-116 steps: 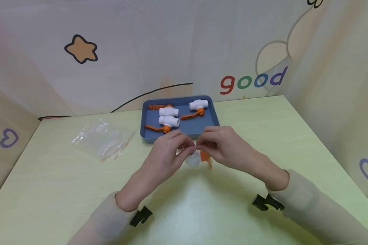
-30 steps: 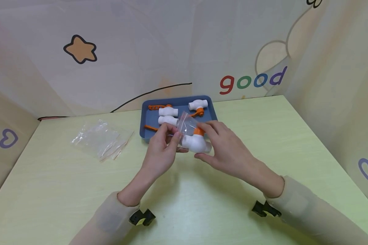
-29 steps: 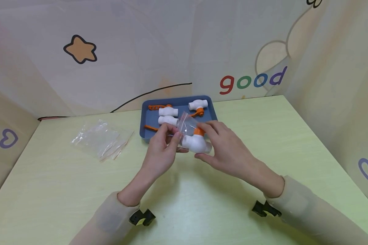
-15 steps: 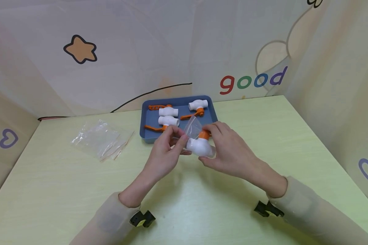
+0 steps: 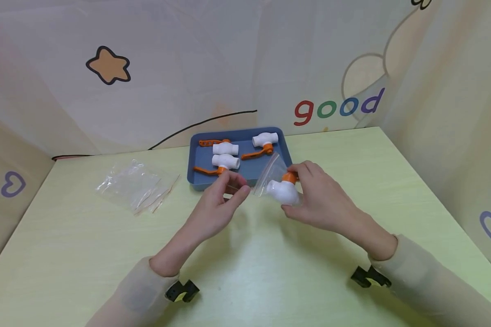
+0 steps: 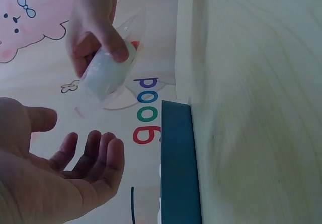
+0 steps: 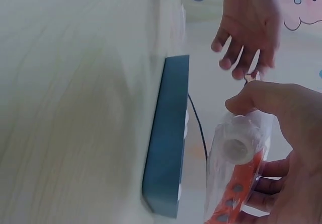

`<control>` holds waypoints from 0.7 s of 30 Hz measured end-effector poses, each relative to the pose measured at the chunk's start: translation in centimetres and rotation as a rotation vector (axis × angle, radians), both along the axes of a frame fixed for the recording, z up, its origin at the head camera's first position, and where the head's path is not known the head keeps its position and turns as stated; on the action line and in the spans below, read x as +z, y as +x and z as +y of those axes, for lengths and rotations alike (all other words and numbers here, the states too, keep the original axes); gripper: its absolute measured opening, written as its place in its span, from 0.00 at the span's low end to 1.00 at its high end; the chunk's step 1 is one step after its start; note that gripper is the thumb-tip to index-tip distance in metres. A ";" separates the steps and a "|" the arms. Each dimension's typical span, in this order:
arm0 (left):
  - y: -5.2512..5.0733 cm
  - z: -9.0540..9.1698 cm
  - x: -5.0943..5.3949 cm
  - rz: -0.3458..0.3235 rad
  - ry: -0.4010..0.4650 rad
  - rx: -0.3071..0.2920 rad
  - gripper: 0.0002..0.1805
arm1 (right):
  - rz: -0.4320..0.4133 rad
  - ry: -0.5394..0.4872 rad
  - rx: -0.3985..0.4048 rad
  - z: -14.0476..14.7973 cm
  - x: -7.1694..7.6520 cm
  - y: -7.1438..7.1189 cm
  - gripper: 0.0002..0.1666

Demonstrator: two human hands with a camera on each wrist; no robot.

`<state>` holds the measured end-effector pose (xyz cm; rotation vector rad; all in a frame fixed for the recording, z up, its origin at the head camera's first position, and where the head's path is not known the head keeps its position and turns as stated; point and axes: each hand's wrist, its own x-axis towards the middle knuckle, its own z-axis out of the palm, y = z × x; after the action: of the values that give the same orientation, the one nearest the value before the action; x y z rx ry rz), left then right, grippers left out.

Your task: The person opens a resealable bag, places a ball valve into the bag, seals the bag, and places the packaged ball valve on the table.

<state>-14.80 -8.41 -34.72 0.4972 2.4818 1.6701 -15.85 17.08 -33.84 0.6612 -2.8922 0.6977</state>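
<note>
My right hand (image 5: 327,195) grips a white ball valve (image 5: 283,192) with an orange handle, sealed inside a clear zip-lock bag (image 5: 268,172). The bag's zip edge points left, toward my left hand (image 5: 214,206), which is apart from it. In the left wrist view the left hand (image 6: 75,176) has loosely bent fingers and nothing between them. The right wrist view shows the right thumb and fingers around the bagged valve (image 7: 237,151), its orange handle (image 7: 234,191) visible through the plastic.
Behind the hands stands a blue tray (image 5: 251,169) holding three loose white valves (image 5: 265,139) with orange handles. Several clear zip-lock bags (image 5: 131,184) lie spread on the table at the left. A printed curtain (image 5: 196,68) borders the table's back and sides.
Earlier both hands pinched the bag's top edge, then held the bagged valve together. Now the left hand has let go, and the right hand has carried the bag to the right.
</note>
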 end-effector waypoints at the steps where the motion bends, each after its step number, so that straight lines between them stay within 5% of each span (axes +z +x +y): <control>1: 0.0 -0.1 0.0 0.001 -0.018 -0.009 0.12 | -0.018 0.000 -0.010 0.3 -0.1 -0.1 0.45; 9: 0.0 -1.2 -0.6 -0.033 -0.145 -0.097 0.09 | -0.130 0.022 -0.086 3.5 -0.7 -1.7 0.43; 21: -0.4 -2.8 -1.4 0.032 -0.318 -0.193 0.11 | -0.243 0.057 -0.171 7.6 -2.2 -4.8 0.39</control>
<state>-15.19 -11.22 -36.09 0.7000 2.5582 1.1791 -20.60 24.68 -36.09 0.3490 -3.1512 0.7209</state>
